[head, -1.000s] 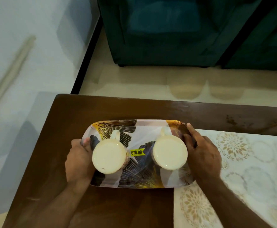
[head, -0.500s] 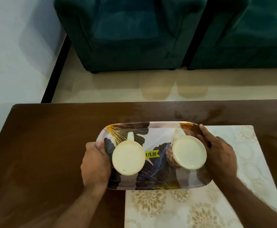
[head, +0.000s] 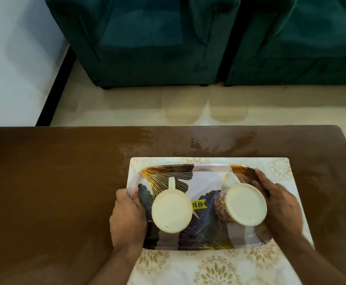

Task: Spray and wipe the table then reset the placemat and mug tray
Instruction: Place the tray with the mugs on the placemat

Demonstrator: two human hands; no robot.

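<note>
**Both hands gripping mug tray over placemat**

Left hand (head: pixel 128 218) is gripping the left short end of the mug tray (head: pixel 206 174), thumb curling over the rim onto the patterned face, remaining fingers wrapping underneath and out of sight. Forearm is entering from the bottom edge, crossing bare wood.

Table (head: pixel 50 182) is showing as dark brown wood; a paler, patchy streak is running along its far edge. Whether that is moisture or glare cannot be told.

Placemat (head: pixel 215 268) is lying on the right half of the table, cream with gold floral medallions, its far edge running parallel to the table's far edge. The tray is sitting over the mat's far portion, long axis left to right. Whether it is resting on the mat or being held just above it cannot be told.

On the tray: the left mug (head: pixel 171 211) is standing upside down, cream base up, handle pointing away from the person. A yellow price sticker (head: pixel 197 205) reading 79.00 is showing between the two mugs. The right mug (head: pixel 242 204) is tilting, its base facing up and toward the camera, its patterned side wall visible on the left.

Right hand (head: pixel 279 208) is gripping the right end of the tray, fingers spreading along the far right rim, the thumb side lying close against the right mug.

Beyond the table, two dark green armchairs (head: pixel 147 42) are standing side by side on a pale floor.
</note>
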